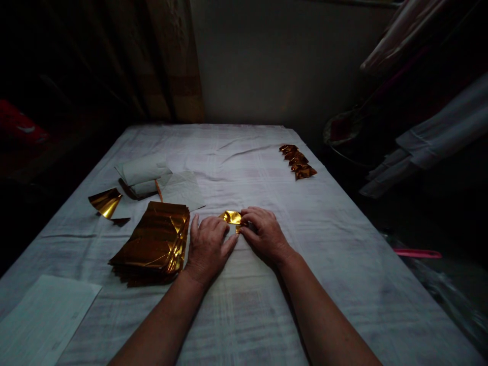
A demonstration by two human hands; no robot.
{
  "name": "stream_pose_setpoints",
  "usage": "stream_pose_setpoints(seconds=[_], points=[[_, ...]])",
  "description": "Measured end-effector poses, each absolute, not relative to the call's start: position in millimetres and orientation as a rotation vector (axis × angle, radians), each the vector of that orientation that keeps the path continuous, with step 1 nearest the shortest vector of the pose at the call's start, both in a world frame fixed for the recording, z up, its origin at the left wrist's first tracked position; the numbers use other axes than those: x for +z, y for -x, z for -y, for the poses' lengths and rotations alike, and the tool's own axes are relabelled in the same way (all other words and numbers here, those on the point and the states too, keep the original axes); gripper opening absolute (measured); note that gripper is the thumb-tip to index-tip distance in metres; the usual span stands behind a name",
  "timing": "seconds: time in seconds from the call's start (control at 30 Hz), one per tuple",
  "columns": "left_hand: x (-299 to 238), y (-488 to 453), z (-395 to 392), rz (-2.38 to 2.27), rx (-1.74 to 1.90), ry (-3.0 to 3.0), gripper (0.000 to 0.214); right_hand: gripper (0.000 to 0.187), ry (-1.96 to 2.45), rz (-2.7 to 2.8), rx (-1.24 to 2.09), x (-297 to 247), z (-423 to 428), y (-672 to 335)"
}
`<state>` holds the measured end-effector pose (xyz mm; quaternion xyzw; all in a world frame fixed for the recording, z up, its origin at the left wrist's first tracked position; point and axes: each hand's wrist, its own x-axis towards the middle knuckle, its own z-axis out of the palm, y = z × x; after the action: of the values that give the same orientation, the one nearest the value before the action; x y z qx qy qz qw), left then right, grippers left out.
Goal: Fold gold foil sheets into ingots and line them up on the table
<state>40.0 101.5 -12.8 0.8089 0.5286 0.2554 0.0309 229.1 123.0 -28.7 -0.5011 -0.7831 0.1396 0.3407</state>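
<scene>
A small piece of folded gold foil paper (pixel 232 217) lies on the cloth-covered table between my hands. My left hand (pixel 208 241) is at its left end, with the fingers bent over that edge and the thumb reaching toward the middle. At the other end, my right hand (pixel 265 231) pinches the foil between thumb and fingers. Both hands rest low, partly hiding the piece. Just left of my left hand sits a thick stack of gold foil sheets (pixel 152 236). Several folded gold foil pieces (pixel 299 161) stand in a row toward the far right edge.
Crumpled pale paper (pixel 143 170) and a curled gold scrap (pixel 105 202) lie beyond the stack. A white sheet (pixel 46 315) is at the near left. The table (pixel 324 284) ends at a wall (pixel 274 66); clothes (pixel 446 132) hang on the right, above a pink handle (pixel 417 252).
</scene>
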Motion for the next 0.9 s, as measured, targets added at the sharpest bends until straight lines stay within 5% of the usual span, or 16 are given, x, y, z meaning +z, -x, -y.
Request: stream_pose_setpoints(seconds=[0.9], points=[[-13.4, -43.8, -103.0, -1.708, 0.825, -2.344, 0.015, 0.043, 1.356, 1.980, 0.366, -28.1, -120.2, -223.0]])
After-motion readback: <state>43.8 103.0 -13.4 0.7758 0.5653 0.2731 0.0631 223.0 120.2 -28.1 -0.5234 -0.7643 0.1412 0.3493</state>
